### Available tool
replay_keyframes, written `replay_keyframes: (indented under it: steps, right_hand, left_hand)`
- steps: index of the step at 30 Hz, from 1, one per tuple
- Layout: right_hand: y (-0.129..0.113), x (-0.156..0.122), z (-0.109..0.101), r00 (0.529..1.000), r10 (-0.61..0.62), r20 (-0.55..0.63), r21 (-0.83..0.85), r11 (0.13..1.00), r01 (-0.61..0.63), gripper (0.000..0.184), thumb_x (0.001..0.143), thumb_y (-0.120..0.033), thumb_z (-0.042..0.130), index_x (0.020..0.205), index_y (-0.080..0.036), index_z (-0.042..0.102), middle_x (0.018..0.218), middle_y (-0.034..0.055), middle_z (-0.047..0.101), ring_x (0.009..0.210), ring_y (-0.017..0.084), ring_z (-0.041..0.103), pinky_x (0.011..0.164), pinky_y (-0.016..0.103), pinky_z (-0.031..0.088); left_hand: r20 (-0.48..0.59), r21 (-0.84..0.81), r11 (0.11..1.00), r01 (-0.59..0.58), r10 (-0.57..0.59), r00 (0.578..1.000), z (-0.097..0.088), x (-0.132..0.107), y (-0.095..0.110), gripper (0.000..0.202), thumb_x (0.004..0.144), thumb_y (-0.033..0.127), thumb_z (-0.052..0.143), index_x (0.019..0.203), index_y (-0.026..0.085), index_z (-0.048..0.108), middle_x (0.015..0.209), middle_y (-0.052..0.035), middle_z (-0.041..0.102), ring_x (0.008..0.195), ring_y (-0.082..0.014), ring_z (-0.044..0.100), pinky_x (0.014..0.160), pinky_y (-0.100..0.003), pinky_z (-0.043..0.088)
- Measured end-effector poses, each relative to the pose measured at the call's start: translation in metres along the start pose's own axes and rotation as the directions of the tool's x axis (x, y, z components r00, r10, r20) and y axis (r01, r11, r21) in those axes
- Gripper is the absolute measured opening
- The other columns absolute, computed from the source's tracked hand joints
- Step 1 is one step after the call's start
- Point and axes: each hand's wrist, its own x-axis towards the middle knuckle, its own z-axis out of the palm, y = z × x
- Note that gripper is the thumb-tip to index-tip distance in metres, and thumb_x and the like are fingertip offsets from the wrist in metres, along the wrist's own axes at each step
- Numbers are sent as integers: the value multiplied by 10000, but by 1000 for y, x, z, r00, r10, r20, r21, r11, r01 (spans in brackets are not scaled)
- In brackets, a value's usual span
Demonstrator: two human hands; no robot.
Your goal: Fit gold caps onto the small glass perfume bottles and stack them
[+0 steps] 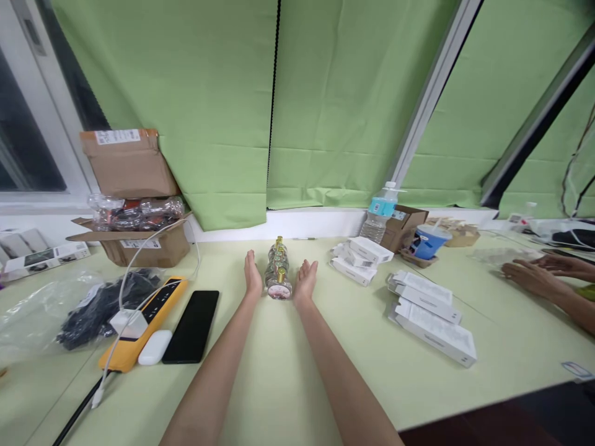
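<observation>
A row of small clear glass bottles with gold caps stands on the pale table, running away from me. The nearest bottle bears a round, whitish label with reddish print. On its left side my left hand rests on edge, fingers stretched forward and palm facing the bottles. My right hand lies along the other side, palm inward, fingers loosely bent and apart. Neither hand is closed on anything. A narrow gap shows between the left hand and the row; whether the right hand touches the nearest bottle, I cannot tell.
To the left are a black phone, a white earbud case, a yellow power strip and an open cardboard box. On the right are white boxes, a water bottle and a blue cup. Another person's hands are at far right.
</observation>
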Motion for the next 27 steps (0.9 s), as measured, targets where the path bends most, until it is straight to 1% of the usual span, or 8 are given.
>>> replay_keyframes:
  steps: [5,11,13,15,18,21,24,27]
  right_hand:
    - [8,35,8,1000,-22,-9,3,1000,22,780,917,-688,240,1434,-150,468,1539,82,387,1452,214,308,1209,408,216]
    - [27,84,28,998,-67,-23,-70,995,65,798,897,-731,241,1296,-146,609,1432,117,524,1386,279,423,1167,451,310]
    - [32,101,36,998,-68,6,-62,996,68,803,891,-748,223,1260,-163,630,1414,115,543,1372,279,442,1152,454,335]
    - [34,114,42,994,-26,102,-34,999,30,826,878,-776,195,1222,-177,647,1383,115,571,1342,278,477,1117,453,384]
    - [34,126,51,937,86,338,-25,996,-82,881,847,-828,164,1166,-181,669,1252,131,660,1225,302,576,1008,469,480]
    - [33,128,56,870,145,472,-73,989,-126,875,833,-843,216,1143,-168,678,1079,123,725,1114,301,634,939,437,513]
    - [31,126,60,850,182,495,-135,982,-132,797,823,-818,344,1111,-166,700,983,95,741,1045,283,655,912,397,513]
    - [28,123,63,870,155,468,-218,974,-57,632,790,-717,537,1066,-181,726,972,58,746,1017,257,653,924,359,493]
  left_hand:
    - [36,-101,992,75,-72,997,9,32,-6,621,953,633,284,1330,209,536,1535,-95,407,1443,-198,335,1201,-361,240]
    - [114,-310,925,219,-192,975,20,76,-17,747,905,725,186,1256,210,596,1521,-108,426,1461,-209,301,1203,-410,222]
    - [157,-366,888,278,-236,959,26,90,-21,803,881,755,158,1249,198,605,1522,-120,422,1465,-220,292,1198,-419,236]
    - [205,-363,873,324,-264,942,35,100,-26,831,868,773,150,1240,196,618,1531,-119,407,1474,-225,270,1200,-406,239]
    - [264,-263,908,327,-258,929,47,103,-32,783,886,754,200,1239,201,627,1540,-93,400,1476,-228,264,1210,-367,224]
    - [335,-183,936,299,-227,915,55,100,-37,756,881,757,284,1238,187,628,1482,-98,482,1434,-259,354,1200,-380,259]
    - [337,-158,941,299,-233,912,55,97,-40,707,885,737,348,1238,190,622,1371,-102,590,1365,-261,456,1167,-397,322]
    - [309,-134,967,219,-169,936,53,97,-43,577,884,657,482,1171,188,657,1284,-89,648,1301,-250,523,1144,-386,352]
